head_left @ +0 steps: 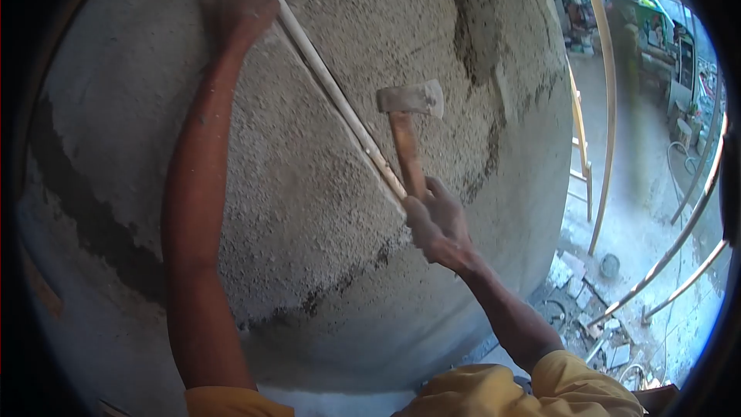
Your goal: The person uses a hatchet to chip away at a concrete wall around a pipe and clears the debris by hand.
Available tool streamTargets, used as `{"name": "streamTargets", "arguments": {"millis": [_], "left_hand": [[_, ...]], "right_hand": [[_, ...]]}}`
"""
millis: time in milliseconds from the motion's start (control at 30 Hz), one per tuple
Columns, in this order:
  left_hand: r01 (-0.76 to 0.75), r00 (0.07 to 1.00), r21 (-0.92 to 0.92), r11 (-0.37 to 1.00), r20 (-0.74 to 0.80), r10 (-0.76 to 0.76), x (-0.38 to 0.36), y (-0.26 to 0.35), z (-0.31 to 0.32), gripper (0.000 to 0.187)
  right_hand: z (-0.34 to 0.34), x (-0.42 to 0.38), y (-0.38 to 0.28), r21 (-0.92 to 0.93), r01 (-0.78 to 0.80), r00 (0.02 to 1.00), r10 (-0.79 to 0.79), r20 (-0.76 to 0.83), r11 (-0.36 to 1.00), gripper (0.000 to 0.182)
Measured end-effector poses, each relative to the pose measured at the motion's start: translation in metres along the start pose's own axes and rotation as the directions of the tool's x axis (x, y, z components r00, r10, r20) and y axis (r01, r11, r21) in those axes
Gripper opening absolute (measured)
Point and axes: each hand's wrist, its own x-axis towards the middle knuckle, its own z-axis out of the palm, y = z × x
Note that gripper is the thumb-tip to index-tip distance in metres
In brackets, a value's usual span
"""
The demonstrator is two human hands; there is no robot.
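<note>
My right hand (438, 224) is closed around the wooden handle of a hatchet (411, 99), its metal head pointing up and blade edge to the right. A long pale pipe (320, 69) lies slantwise against the rough plastered wall (293, 201), from the top left down to beside my right hand. The lower stretch of the pipe looks browner and speckled. At the upper part of the pipe is my left hand (241, 0), thumb across it and fingers bent; they are slightly blurred and partly cut off by the frame's top.
Smoother grey plaster borders the rough patch, with dark damp bands at its edges. On the right, curved-looking poles (606, 108) and a wooden ladder (579, 131) stand above a floor. Broken tiles and rubble (617, 340) lie at the lower right.
</note>
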Motion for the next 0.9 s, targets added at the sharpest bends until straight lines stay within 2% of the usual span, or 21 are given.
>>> {"name": "streamTargets", "arguments": {"millis": [67,100,200,233,300,400,467,533,567,633,733,767,900], "left_hand": [[0.017,0.989,0.032,0.999,0.146,-0.022,-0.002,0.012,-0.020,0.070],[0.041,0.987,0.016,0.999,0.155,-0.043,-0.002,0.015,-0.028,0.070],[0.026,0.999,-0.048,0.999,0.038,-0.024,-0.005,0.011,-0.011,0.070],[0.329,0.858,-0.154,0.932,0.462,-0.226,0.004,0.041,-0.107,0.068],[0.272,0.890,-0.178,0.946,0.420,-0.177,0.001,0.028,-0.095,0.067],[0.245,0.882,-0.153,0.957,0.446,-0.155,-0.005,0.029,-0.082,0.068],[0.268,0.868,-0.134,0.954,0.464,-0.179,-0.008,0.029,-0.079,0.071],[0.278,0.874,-0.137,0.951,0.448,-0.191,0.000,0.026,-0.078,0.076],[0.208,0.935,-0.130,0.970,0.318,-0.158,0.000,0.022,-0.065,0.074],[0.048,0.997,-0.077,0.996,0.068,-0.042,-0.012,0.015,-0.039,0.071],[0.121,0.969,-0.114,0.986,0.229,-0.092,-0.006,0.013,-0.056,0.069],[0.072,0.971,-0.117,0.990,0.236,-0.043,-0.007,0.012,-0.062,0.066],[0.119,0.984,-0.166,0.979,0.153,-0.094,-0.010,0.021,-0.048,0.057]], "right_hand": [[0.019,0.035,-0.013,-0.175,0.118,0.993,-0.122,-0.011,0.978,0.045],[0.027,0.051,-0.017,-0.255,0.162,0.985,-0.170,-0.012,0.953,0.045],[0.045,0.085,-0.040,-0.412,0.182,0.972,-0.227,-0.064,0.893,0.050],[0.055,0.096,-0.034,-0.454,0.248,0.941,-0.325,-0.099,0.856,0.052],[0.074,0.122,-0.012,-0.545,0.364,0.846,-0.513,-0.146,0.755,0.055],[0.079,0.138,-0.006,-0.609,0.218,0.914,-0.379,-0.147,0.763,0.055],[0.068,0.122,-0.015,-0.567,0.172,0.954,-0.279,-0.108,0.806,0.054],[0.067,0.118,-0.025,-0.527,0.159,0.958,-0.260,-0.122,0.835,0.052],[0.069,0.126,-0.021,-0.580,0.173,0.941,-0.307,-0.141,0.796,0.050],[0.081,0.131,-0.001,-0.663,0.169,0.908,-0.378,-0.184,0.729,0.046],[0.058,0.128,-0.022,-0.583,0.255,0.928,-0.365,-0.077,0.771,0.041],[0.055,0.121,-0.027,-0.582,0.252,0.928,-0.364,-0.081,0.773,0.040],[0.055,0.142,-0.073,-0.612,0.330,0.885,-0.462,-0.065,0.719,0.037]]}}
